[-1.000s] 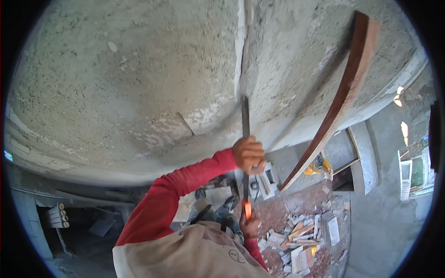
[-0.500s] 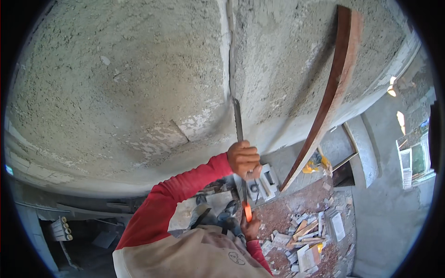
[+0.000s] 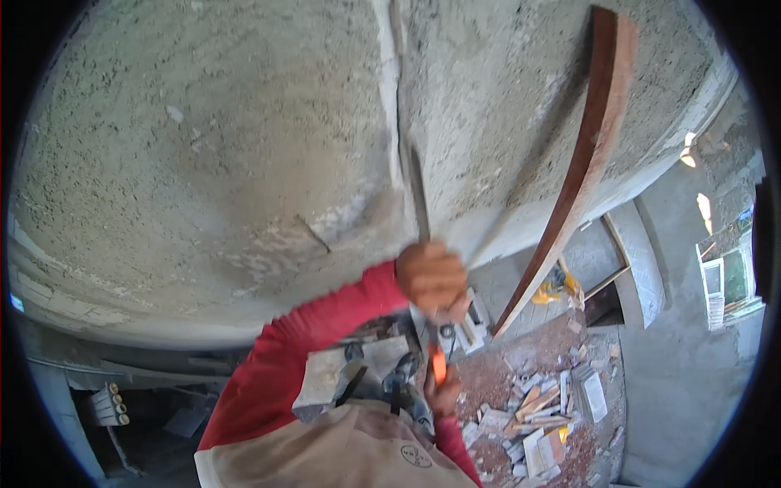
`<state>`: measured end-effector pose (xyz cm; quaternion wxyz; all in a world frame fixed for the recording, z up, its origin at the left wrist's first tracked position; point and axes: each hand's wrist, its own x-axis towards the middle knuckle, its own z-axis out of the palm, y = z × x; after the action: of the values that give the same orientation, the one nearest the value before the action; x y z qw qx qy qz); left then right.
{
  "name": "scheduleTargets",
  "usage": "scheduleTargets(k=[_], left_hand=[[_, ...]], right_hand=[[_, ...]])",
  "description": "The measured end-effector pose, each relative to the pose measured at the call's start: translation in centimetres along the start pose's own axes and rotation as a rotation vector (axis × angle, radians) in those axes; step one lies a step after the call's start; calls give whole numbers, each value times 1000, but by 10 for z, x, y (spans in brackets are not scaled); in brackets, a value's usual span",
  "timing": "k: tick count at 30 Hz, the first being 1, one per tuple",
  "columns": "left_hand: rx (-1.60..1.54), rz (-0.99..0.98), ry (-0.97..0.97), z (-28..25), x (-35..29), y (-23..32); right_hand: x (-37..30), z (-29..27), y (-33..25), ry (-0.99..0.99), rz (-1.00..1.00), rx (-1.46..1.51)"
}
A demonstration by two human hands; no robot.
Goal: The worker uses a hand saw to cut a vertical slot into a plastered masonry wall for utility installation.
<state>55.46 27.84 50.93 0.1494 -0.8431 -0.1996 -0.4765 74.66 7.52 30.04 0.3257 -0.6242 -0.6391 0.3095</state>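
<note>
Blade (image 3: 420, 195) and orange handle (image 3: 439, 365) make one long tool, and its tip now reaches farther along the groove (image 3: 398, 106) in the rough wall (image 3: 236, 122) than half a second ago; I take that for a push stroke. From where I stand, the left hand (image 3: 431, 278), blurred, is wrapped round the blade; the right hand (image 3: 443, 394), nearer the body, grips the handle. I can't tell whether the tip touches plaster. To the right leans a reddish timber (image 3: 590, 154); rubble (image 3: 537, 431) lies near right.
</note>
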Motion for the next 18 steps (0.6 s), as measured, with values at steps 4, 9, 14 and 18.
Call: scheduleTargets(k=[4, 9, 14, 18], left_hand=[[67, 37, 46, 6, -9, -46], [21, -64, 7, 26, -48, -12], [-32, -4, 228, 11, 20, -12], [98, -13, 17, -17, 2, -30]], right_hand=[[40, 12, -15, -7, -4, 2], [-13, 7, 13, -72, 69, -48], [31, 3, -11, 8, -104, -110], [32, -7, -20, 46, -27, -16]])
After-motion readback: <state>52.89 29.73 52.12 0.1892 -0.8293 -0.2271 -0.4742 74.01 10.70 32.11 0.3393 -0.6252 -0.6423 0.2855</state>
